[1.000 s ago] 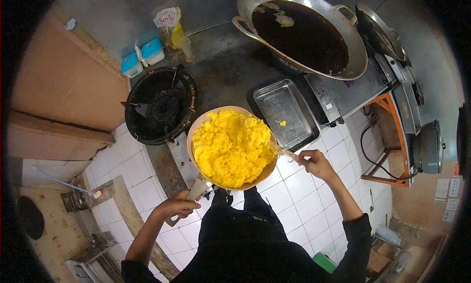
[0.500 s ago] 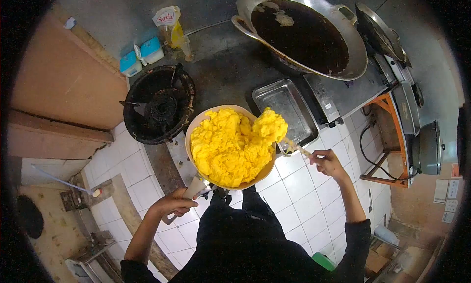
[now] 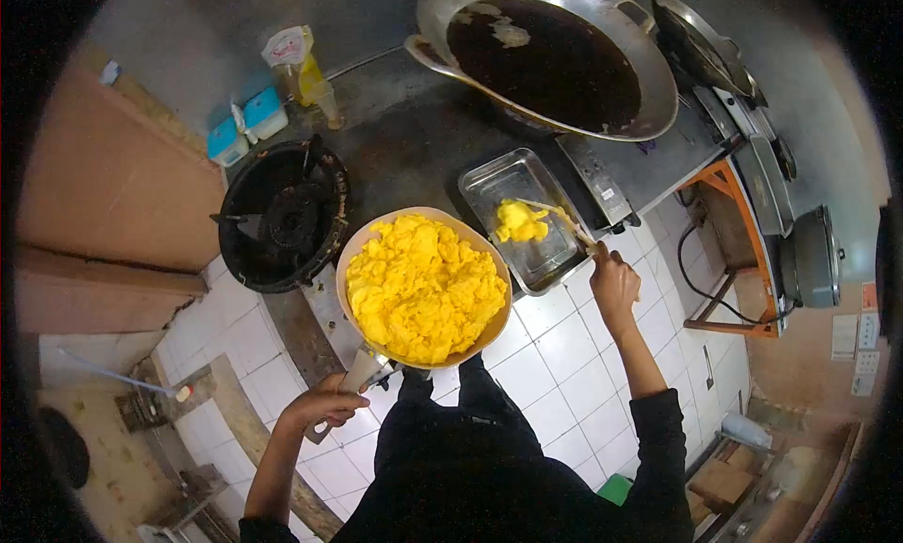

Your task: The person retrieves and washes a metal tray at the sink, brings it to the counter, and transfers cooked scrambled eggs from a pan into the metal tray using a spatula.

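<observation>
My left hand [image 3: 324,402] is wrapped round the handle of a frying pan [image 3: 505,310] heaped with yellow scrambled eggs [image 3: 423,289]. The pan is held level in front of my body, near the counter's edge. My right hand [image 3: 616,284] grips a light-coloured spatula [image 3: 576,229], whose far end is over a rectangular metal tray [image 3: 555,278]. A small lump of scrambled egg [image 3: 520,221] is at the spatula's end, in the tray; whether it still rests partly on the spatula I cannot tell.
A black gas burner [image 3: 287,218] stands left of the pan. Behind the tray sits a large wok [image 3: 658,119] of dark liquid. An oil pouch [image 3: 299,68] and blue-lidded containers [image 3: 265,113] are at the back left. An orange-framed table [image 3: 720,181] is on the right.
The spatula and its egg have gone from above the pan's right edge to the tray. Less egg is on the spatula. My left hand keeps its grip on the pan.
</observation>
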Action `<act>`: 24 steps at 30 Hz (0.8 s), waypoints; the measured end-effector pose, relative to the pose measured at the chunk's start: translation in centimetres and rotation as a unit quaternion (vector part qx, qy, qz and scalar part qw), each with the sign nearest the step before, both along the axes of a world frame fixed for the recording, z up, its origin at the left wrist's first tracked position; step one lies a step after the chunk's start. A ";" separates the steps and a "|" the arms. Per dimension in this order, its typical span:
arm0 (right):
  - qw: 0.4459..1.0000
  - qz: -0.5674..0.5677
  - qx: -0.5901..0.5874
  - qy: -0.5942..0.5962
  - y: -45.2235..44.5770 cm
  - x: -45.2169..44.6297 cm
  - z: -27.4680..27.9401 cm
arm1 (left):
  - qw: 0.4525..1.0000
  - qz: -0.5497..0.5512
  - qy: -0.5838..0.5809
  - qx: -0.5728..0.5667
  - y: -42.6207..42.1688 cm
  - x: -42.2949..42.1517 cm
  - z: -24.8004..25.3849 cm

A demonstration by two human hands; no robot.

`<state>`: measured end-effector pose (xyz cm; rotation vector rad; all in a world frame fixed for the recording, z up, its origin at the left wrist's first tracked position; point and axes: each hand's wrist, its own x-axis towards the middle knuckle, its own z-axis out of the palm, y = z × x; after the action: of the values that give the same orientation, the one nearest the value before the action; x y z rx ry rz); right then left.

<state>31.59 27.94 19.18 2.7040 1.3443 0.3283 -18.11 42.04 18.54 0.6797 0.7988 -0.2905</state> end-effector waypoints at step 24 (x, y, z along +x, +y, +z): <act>0.985 -0.063 0.027 0.156 -3.1 -2.7 -1.5 | 0.986 -0.047 0.158 0.039 0.0 2.6 3.3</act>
<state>28.92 24.88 17.69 2.9640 1.2354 -0.0766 -15.51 42.05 21.87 0.7556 1.0872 -0.4625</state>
